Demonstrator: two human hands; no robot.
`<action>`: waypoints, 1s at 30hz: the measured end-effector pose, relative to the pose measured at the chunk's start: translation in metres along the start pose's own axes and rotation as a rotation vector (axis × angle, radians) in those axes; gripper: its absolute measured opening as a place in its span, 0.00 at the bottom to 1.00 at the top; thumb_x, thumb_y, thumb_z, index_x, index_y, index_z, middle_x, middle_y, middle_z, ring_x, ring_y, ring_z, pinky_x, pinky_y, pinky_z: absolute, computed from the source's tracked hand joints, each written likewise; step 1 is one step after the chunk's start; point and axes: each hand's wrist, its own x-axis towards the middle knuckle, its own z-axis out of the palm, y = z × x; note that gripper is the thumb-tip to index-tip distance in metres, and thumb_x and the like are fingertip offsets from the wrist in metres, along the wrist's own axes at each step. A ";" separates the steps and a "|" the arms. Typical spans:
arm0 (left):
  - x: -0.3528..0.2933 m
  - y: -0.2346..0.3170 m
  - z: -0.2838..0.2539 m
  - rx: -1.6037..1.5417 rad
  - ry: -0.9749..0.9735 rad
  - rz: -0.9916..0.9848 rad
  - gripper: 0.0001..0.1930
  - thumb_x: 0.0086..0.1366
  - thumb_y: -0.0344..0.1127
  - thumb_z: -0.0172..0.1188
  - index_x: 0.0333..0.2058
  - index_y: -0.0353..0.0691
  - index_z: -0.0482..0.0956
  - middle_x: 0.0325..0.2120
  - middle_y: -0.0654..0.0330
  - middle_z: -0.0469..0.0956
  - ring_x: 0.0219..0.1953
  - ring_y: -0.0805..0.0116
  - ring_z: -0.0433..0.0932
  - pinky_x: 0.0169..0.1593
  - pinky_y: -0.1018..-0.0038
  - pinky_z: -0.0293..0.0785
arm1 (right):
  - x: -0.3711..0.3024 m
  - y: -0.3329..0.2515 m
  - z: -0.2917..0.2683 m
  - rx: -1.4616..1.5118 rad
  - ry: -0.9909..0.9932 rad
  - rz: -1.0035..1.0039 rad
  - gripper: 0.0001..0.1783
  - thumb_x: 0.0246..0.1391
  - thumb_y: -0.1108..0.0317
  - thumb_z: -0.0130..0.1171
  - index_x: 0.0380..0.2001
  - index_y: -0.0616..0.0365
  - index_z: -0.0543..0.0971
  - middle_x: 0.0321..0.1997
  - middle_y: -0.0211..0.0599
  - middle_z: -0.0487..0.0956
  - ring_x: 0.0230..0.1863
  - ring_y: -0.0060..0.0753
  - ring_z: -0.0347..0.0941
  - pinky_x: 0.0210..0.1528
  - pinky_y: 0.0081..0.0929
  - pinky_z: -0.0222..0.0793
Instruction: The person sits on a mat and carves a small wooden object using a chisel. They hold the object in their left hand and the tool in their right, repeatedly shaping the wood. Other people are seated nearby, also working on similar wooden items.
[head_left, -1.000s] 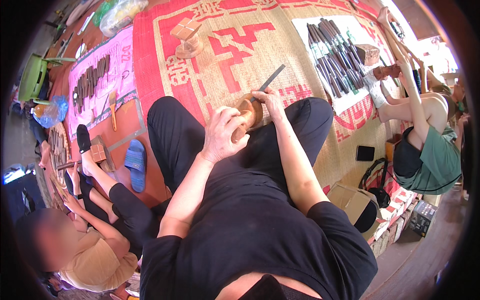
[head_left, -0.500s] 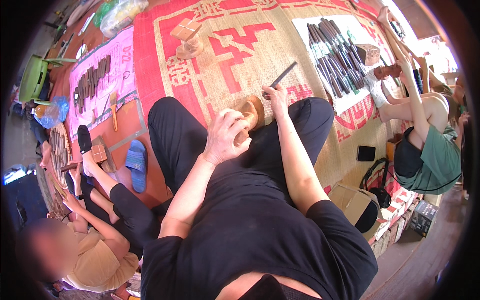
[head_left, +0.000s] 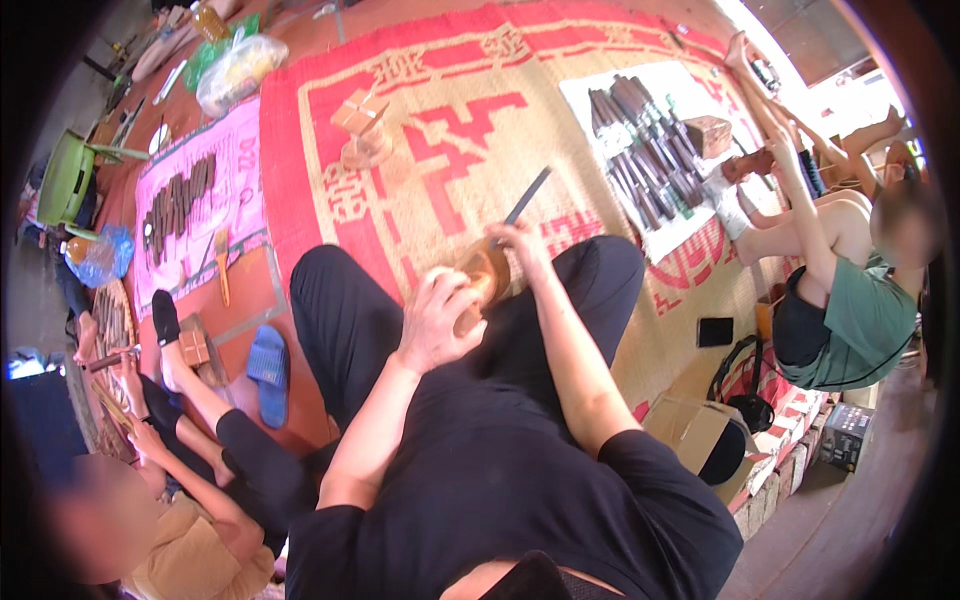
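Observation:
A carved, rounded light-brown wooden piece [head_left: 487, 268] rests between my thighs, over my lap. My left hand [head_left: 438, 318] curls its fingers around the near left side of the wood and hides part of it. At the far right side of the wood, my right hand [head_left: 520, 248] is closed on a slim, dark, bar-like tool [head_left: 530, 195]. The tool's long free end points away and to the right. Its lower end is hidden by the hand and the wood, so I cannot tell whether it touches the piece.
Dark-handled tools [head_left: 650, 150] lie on a white sheet at right; more [head_left: 180, 205] lie on pink cloth at left. A wooden block stack [head_left: 362, 125] stands on the mat ahead. People sit on both sides, near a blue slipper [head_left: 268, 375] and a cardboard box [head_left: 690, 425].
My right hand has come closer to the wooden piece, and the dark tool has tilted more upright. My left hand keeps its hold. The whole view has shifted slightly.

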 end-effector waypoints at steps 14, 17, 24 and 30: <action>0.003 0.001 -0.007 -0.033 0.022 0.006 0.19 0.38 0.35 0.68 0.33 0.44 0.75 0.38 0.59 0.71 0.45 0.54 0.70 0.48 0.62 0.70 | -0.005 -0.012 0.012 -0.157 -0.054 0.016 0.12 0.47 0.65 0.61 0.33 0.62 0.80 0.28 0.32 0.79 0.30 0.25 0.74 0.33 0.23 0.68; 0.004 0.002 -0.007 -0.036 0.021 -0.006 0.19 0.38 0.36 0.68 0.33 0.44 0.75 0.38 0.59 0.71 0.45 0.54 0.70 0.47 0.61 0.71 | 0.000 -0.006 0.009 -0.201 0.032 0.045 0.11 0.46 0.67 0.60 0.31 0.63 0.80 0.24 0.32 0.78 0.26 0.26 0.73 0.30 0.24 0.67; 0.008 0.006 -0.002 -0.001 -0.001 0.022 0.18 0.39 0.35 0.66 0.32 0.43 0.74 0.37 0.57 0.70 0.46 0.53 0.69 0.49 0.58 0.68 | 0.012 0.004 0.003 -0.236 0.141 -0.024 0.09 0.45 0.68 0.59 0.24 0.63 0.75 0.23 0.39 0.77 0.24 0.30 0.72 0.27 0.29 0.69; 0.011 0.016 0.001 -0.021 -0.039 0.021 0.17 0.39 0.33 0.64 0.32 0.42 0.73 0.37 0.57 0.69 0.45 0.52 0.68 0.50 0.58 0.67 | 0.009 0.010 0.008 -0.488 0.029 -0.150 0.13 0.41 0.62 0.61 0.25 0.62 0.79 0.23 0.42 0.78 0.27 0.33 0.74 0.32 0.32 0.68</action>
